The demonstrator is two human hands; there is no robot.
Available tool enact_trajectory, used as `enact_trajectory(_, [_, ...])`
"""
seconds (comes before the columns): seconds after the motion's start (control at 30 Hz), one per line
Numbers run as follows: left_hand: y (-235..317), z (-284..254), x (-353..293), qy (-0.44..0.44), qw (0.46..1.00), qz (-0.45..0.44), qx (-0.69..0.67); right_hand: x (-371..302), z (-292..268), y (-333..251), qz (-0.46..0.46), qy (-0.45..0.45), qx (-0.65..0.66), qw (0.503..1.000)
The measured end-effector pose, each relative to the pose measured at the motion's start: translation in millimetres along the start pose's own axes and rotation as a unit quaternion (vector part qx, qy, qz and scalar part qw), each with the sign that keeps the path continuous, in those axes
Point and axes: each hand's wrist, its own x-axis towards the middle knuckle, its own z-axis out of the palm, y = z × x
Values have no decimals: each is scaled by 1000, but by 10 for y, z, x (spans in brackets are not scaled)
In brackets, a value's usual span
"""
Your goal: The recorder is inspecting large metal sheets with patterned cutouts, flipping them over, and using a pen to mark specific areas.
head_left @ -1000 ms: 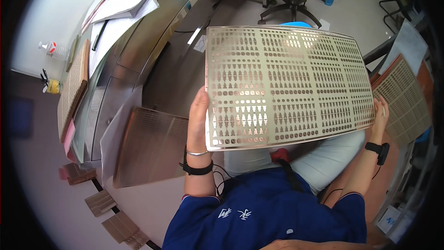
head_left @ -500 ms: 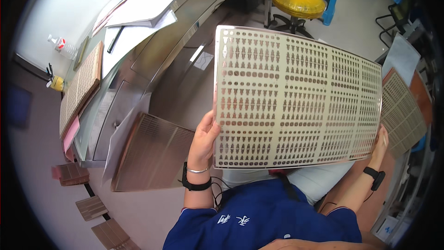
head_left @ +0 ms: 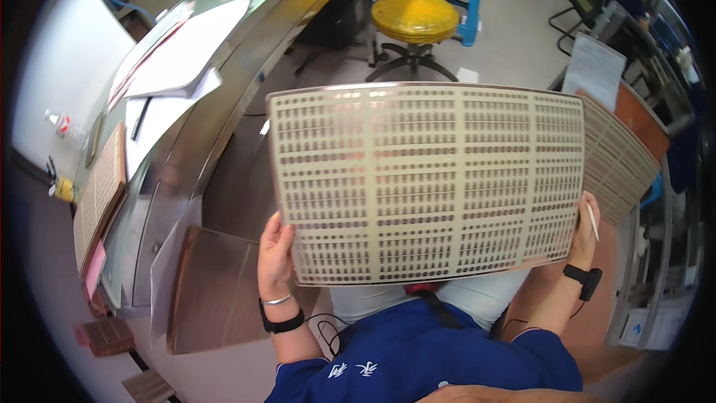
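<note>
A large rectangular patterned panel (head_left: 418, 186), pale green-grey with rows of small dark shapes and a shiny rim, is held up in front of my lap. My left hand (head_left: 275, 252) grips its lower left edge, thumb on the near face, the other fingers mostly behind it. At the lower right edge, my right hand (head_left: 586, 231) closes on the panel. A thin white stick (head_left: 594, 222) also sticks out from the right hand's fingers. Both wrists wear black bands.
To the left, a glass-topped desk (head_left: 257, 4) carries papers (head_left: 198, 48), a pen, tape and a stack of panels (head_left: 101, 186). More panels stand leaning below the desk (head_left: 216, 291) and at my right (head_left: 619, 160). A yellow-topped stool (head_left: 415, 17) stands ahead; someone sits beyond it.
The panel has swung left and come closer to level along its top edge, both hands moving left with it. My view has turned a little, and the white stick shows more clearly.
</note>
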Motion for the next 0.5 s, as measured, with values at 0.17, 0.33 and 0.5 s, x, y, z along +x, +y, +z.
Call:
enact_trajectory(0.17, [-29,-21,21,30,999,18,2,53,-140,-55,-26,-27,-75,997])
enact_trajectory(0.33, [-75,-68,36,43,998,28,20,22,-219,-156,-4,-50,-61,997])
enact_trajectory(0.5, [-37,-61,35,54,998,16,10,31,-314,-199,23,-108,11,994])
